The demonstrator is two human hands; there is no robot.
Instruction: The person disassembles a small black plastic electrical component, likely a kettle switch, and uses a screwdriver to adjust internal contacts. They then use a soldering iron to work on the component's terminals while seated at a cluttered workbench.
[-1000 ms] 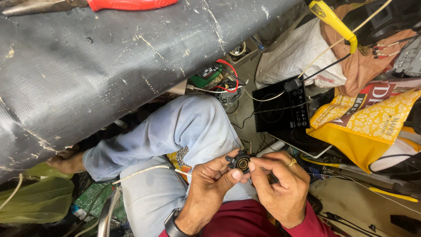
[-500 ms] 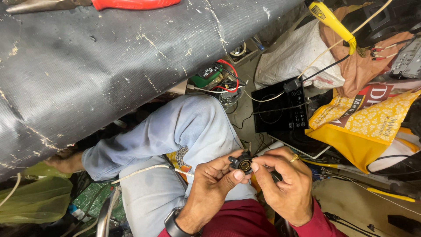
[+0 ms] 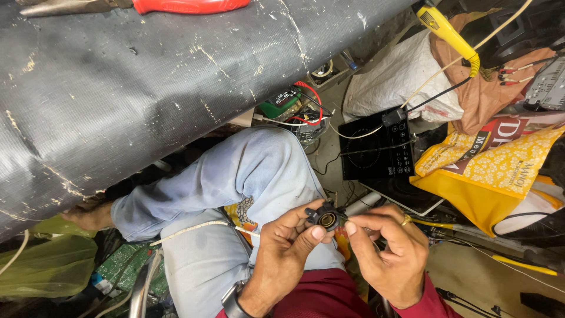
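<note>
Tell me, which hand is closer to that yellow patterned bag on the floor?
Right. The right hand works at the small black round part, just left of and below the yellow bag. The left hand pinches the part from its far side, farther from the bag.

- Even, soft light fills the cluttered scene; no single lamp shows, and shadows stay weak.
- A pale sheen spreads across the dark, scuffed surface (image 3: 147, 88) at upper left, strongest near its middle.
- Deep shadow pools beneath that surface, around the bare foot (image 3: 88, 215) and the lower left corner.
- The yellow bag (image 3: 488, 176) and red tool handle (image 3: 188, 6) read saturated, not blown out.
- Both hands, left hand (image 3: 282, 259) and right hand (image 3: 388, 253), are sharp; the frame edges bend slightly from the wide lens.
</note>
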